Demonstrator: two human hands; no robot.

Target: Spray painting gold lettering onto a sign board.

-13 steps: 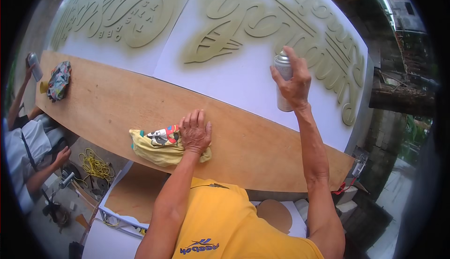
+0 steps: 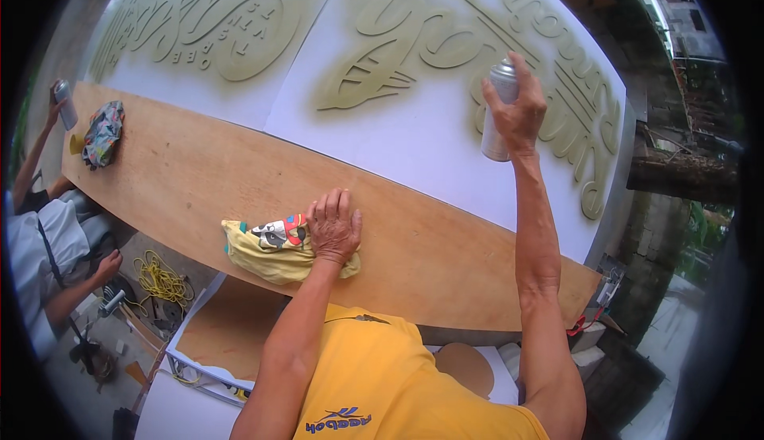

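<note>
My right hand is wrapped round a silver spray can, held upright over the white panel. One finger lies at the can's top. Below and beyond it are raised letters and shapes coated olive-gold, with a hazy edge of colour on the white around them. My left hand rests with fingers stretched out, partly on a crumpled yellow printed cloth and partly on the wooden board. The cloth's right part is hidden under that hand.
A second white panel with olive lettering adjoins at the left. Another person's hand holds a spray can at the far left, near a patterned cloth and a yellow cup-like object. Yellow rope lies on the floor.
My right hand has carried the spray can a little up and to the right, over the lettering. My left hand stays in place on the cloth and board.
</note>
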